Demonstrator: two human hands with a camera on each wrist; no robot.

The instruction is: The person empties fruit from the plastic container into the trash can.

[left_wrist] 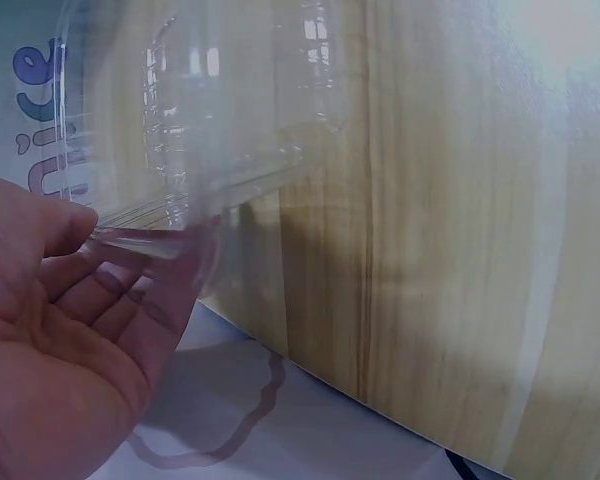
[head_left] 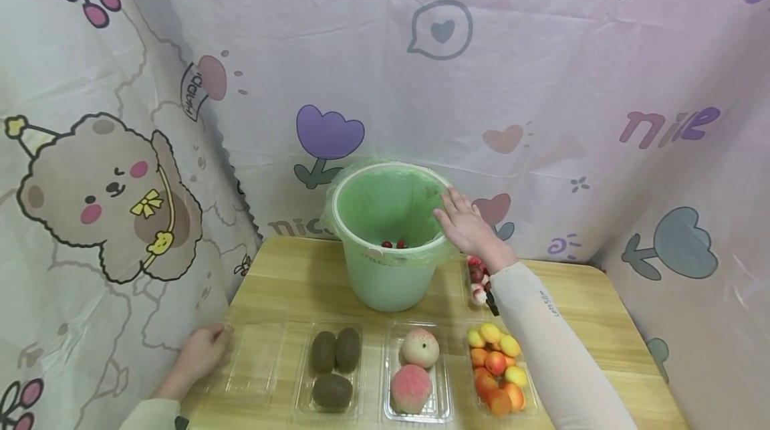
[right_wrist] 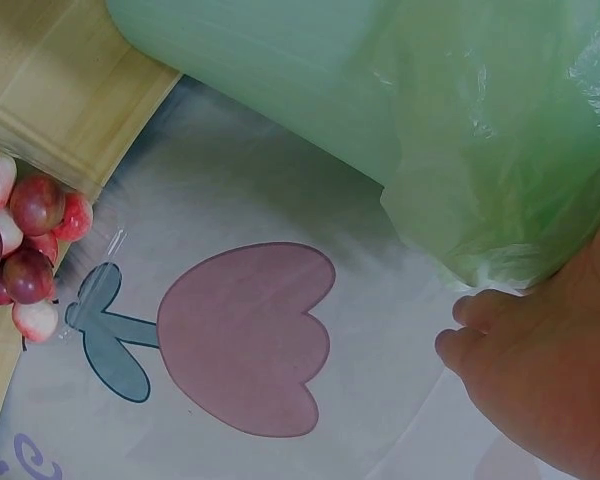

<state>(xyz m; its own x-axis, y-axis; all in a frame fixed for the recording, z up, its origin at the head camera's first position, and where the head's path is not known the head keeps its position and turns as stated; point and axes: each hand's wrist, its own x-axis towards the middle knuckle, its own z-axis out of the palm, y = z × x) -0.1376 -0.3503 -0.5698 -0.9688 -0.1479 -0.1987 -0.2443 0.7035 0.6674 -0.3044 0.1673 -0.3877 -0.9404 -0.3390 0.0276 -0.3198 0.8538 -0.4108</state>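
Note:
At the table's left edge my left hand (head_left: 204, 351) pinches the rim of a clear plastic tray (head_left: 255, 360). Thumb and fingers grip that tray (left_wrist: 250, 120) in the left wrist view, and nothing shows inside it. My right hand (head_left: 466, 221) reaches over the right side of a pale green bucket (head_left: 391, 286), fingers extended at its rim. A thin green plastic bag (right_wrist: 490, 130) lines the bucket and folds over the outside. Small red fruits (head_left: 394, 244) lie at the bottom. In the right wrist view, the right hand (right_wrist: 545, 370) is beside the bag, its fingertips partly hidden.
Along the front of the wooden table (head_left: 577, 309) stand clear trays of kiwis (head_left: 332, 391), peaches (head_left: 412, 386) and small yellow-orange fruits (head_left: 496, 366). A tray of red fruits (right_wrist: 35, 215) is right of the bucket. Printed cloth (head_left: 541, 69) hangs behind and at both sides.

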